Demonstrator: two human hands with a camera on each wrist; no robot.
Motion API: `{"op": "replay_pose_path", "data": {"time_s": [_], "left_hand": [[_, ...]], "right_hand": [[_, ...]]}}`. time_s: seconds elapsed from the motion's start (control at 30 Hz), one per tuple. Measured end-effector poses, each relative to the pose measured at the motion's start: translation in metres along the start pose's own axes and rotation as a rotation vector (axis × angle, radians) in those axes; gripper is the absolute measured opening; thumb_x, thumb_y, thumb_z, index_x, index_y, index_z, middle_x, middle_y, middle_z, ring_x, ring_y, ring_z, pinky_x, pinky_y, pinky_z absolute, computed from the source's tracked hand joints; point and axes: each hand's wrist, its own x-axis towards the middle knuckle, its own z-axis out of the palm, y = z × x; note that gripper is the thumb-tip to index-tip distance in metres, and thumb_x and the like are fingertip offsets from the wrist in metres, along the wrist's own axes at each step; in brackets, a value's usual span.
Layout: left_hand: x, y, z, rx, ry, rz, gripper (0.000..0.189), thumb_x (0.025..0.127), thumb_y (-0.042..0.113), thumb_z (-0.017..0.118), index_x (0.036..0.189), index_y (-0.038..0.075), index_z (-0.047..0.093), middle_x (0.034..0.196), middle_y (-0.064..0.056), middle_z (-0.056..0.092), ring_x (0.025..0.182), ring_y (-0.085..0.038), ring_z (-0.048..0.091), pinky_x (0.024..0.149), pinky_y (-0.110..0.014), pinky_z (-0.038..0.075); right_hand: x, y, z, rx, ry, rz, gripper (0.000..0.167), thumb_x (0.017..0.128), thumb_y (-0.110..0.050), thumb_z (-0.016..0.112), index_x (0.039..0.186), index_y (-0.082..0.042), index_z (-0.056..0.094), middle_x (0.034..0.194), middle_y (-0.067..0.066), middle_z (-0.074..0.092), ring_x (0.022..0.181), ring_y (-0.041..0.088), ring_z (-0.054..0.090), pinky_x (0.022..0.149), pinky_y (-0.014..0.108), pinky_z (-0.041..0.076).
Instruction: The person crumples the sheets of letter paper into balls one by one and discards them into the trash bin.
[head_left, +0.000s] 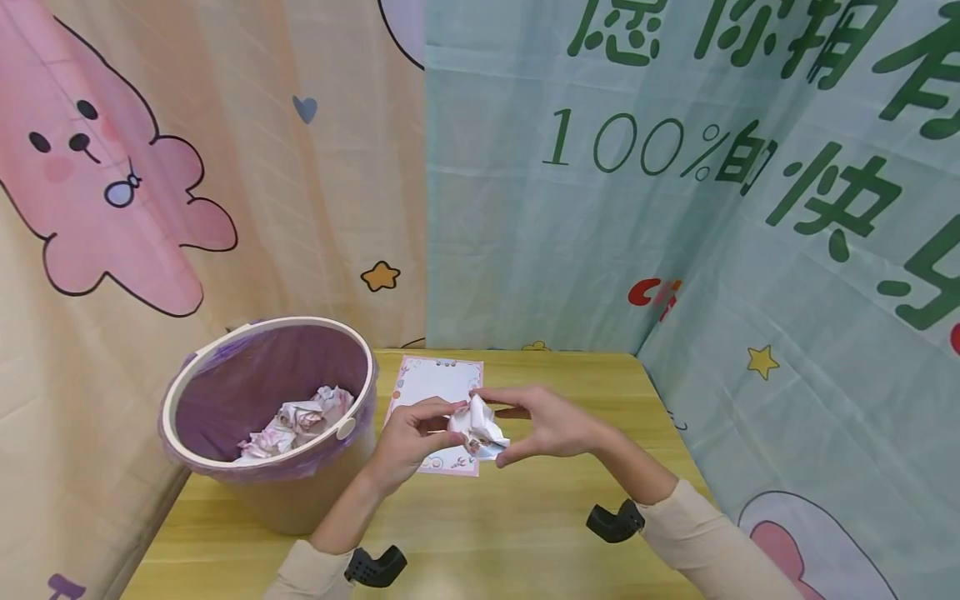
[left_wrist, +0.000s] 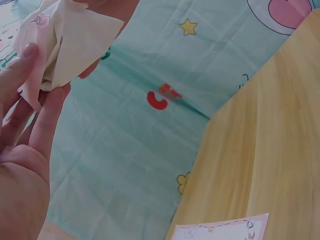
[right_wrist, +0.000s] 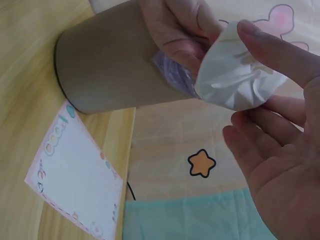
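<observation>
A crumpled sheet of paper [head_left: 478,425] is held up over the table between both hands. From its left side the left hand [head_left: 411,440] pinches it between thumb and fingers. The right hand [head_left: 553,423] curves round the other side, its thumb low and its fingers at the top edge. In the right wrist view, that thumb lies on the white paper [right_wrist: 235,75] with the fingers behind and below. The left wrist view shows a pink printed edge on the paper [left_wrist: 75,42]. Below the hands lies a flat sheet of paper [head_left: 438,385] with a pink decorated border.
A trash bin [head_left: 292,504] with a purple liner stands on the left of the wooden table [head_left: 525,533]. Several crumpled papers [head_left: 303,421] lie inside it. Printed curtains [head_left: 525,250] hang close behind the table and along its sides.
</observation>
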Motion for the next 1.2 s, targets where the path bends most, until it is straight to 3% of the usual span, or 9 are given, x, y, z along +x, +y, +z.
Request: {"op": "replay_pose_path", "data": {"time_s": [0.1, 0.2, 0.4, 0.5, 0.67, 0.87, 1.0, 1.1, 1.2], "left_hand": [[0.001, 0.001, -0.002, 0.004, 0.008, 0.054, 0.044, 0.084, -0.004, 0.081, 0.122, -0.019, 0.064, 0.108, -0.01, 0.071, 0.096, -0.016, 0.067, 0.079, -0.027, 0.06], [0.0, 0.001, -0.003, -0.004, 0.03, 0.092, 0.042, 0.084, -0.005, 0.081, 0.119, -0.02, 0.064, 0.106, -0.011, 0.072, 0.094, -0.015, 0.067, 0.077, -0.026, 0.061], [-0.003, 0.0, 0.0, -0.04, 0.09, 0.083, 0.036, 0.082, -0.006, 0.082, 0.111, -0.021, 0.066, 0.105, -0.006, 0.073, 0.096, -0.016, 0.067, 0.08, -0.028, 0.06], [-0.004, 0.001, 0.003, -0.069, 0.124, 0.043, 0.03, 0.082, -0.011, 0.08, 0.107, -0.021, 0.066, 0.104, -0.005, 0.072, 0.095, -0.016, 0.067, 0.081, -0.028, 0.06], [-0.006, 0.004, 0.008, -0.063, 0.171, -0.041, 0.021, 0.086, -0.014, 0.075, 0.103, -0.022, 0.067, 0.096, -0.006, 0.074, 0.087, -0.014, 0.067, 0.077, -0.024, 0.059], [0.001, 0.006, 0.013, -0.003, 0.222, -0.101, 0.023, 0.087, -0.012, 0.076, 0.109, -0.018, 0.071, 0.099, -0.008, 0.075, 0.085, -0.015, 0.066, 0.073, -0.022, 0.058], [0.006, 0.006, 0.023, -0.084, 0.317, -0.19, 0.033, 0.087, -0.011, 0.077, 0.118, -0.014, 0.068, 0.106, -0.011, 0.074, 0.091, -0.016, 0.068, 0.08, -0.026, 0.059], [0.009, 0.006, 0.033, -0.174, 0.4, -0.243, 0.034, 0.093, -0.002, 0.074, 0.124, -0.014, 0.065, 0.112, -0.015, 0.071, 0.099, -0.019, 0.069, 0.09, -0.03, 0.058], [0.009, 0.006, 0.043, -0.281, 0.39, -0.261, 0.046, 0.098, 0.006, 0.072, 0.136, -0.014, 0.056, 0.126, -0.021, 0.063, 0.111, -0.022, 0.066, 0.099, -0.035, 0.054]], "right_hand": [[0.004, 0.001, 0.003, 0.037, -0.013, -0.012, 0.075, 0.082, -0.007, 0.089, 0.148, 0.003, 0.053, 0.152, 0.016, 0.051, 0.135, 0.025, 0.054, 0.104, 0.036, 0.049], [0.005, 0.004, 0.008, 0.063, 0.031, -0.046, 0.065, 0.082, -0.001, 0.087, 0.14, 0.005, 0.061, 0.147, 0.017, 0.055, 0.133, 0.026, 0.056, 0.101, 0.036, 0.052], [0.006, 0.01, 0.019, 0.102, 0.131, -0.118, 0.045, 0.083, 0.007, 0.083, 0.125, 0.008, 0.069, 0.132, 0.019, 0.065, 0.125, 0.029, 0.061, 0.091, 0.034, 0.057], [0.008, 0.011, 0.026, 0.048, 0.202, -0.151, 0.033, 0.084, 0.008, 0.081, 0.117, 0.006, 0.075, 0.122, 0.016, 0.069, 0.119, 0.027, 0.065, 0.08, 0.027, 0.059], [0.009, 0.012, 0.039, -0.032, 0.322, -0.212, 0.016, 0.086, 0.009, 0.079, 0.101, 0.004, 0.08, 0.103, 0.013, 0.076, 0.102, 0.025, 0.072, 0.072, 0.028, 0.061], [0.005, 0.014, 0.046, -0.03, 0.45, -0.229, 0.016, 0.084, 0.014, 0.078, 0.098, 0.008, 0.079, 0.1, 0.018, 0.075, 0.095, 0.024, 0.074, 0.068, 0.031, 0.062], [0.0, 0.018, 0.046, -0.09, 0.519, -0.285, 0.023, 0.081, 0.018, 0.078, 0.102, 0.007, 0.079, 0.103, 0.017, 0.075, 0.097, 0.025, 0.073, 0.074, 0.033, 0.062], [-0.001, 0.02, 0.044, -0.212, 0.572, -0.35, 0.029, 0.079, 0.019, 0.079, 0.105, 0.006, 0.079, 0.107, 0.017, 0.075, 0.102, 0.031, 0.072, 0.083, 0.035, 0.06], [0.0, 0.021, 0.045, -0.39, 0.618, -0.412, 0.034, 0.075, 0.019, 0.081, 0.106, 0.006, 0.079, 0.11, 0.019, 0.073, 0.103, 0.035, 0.071, 0.085, 0.036, 0.058]]}}
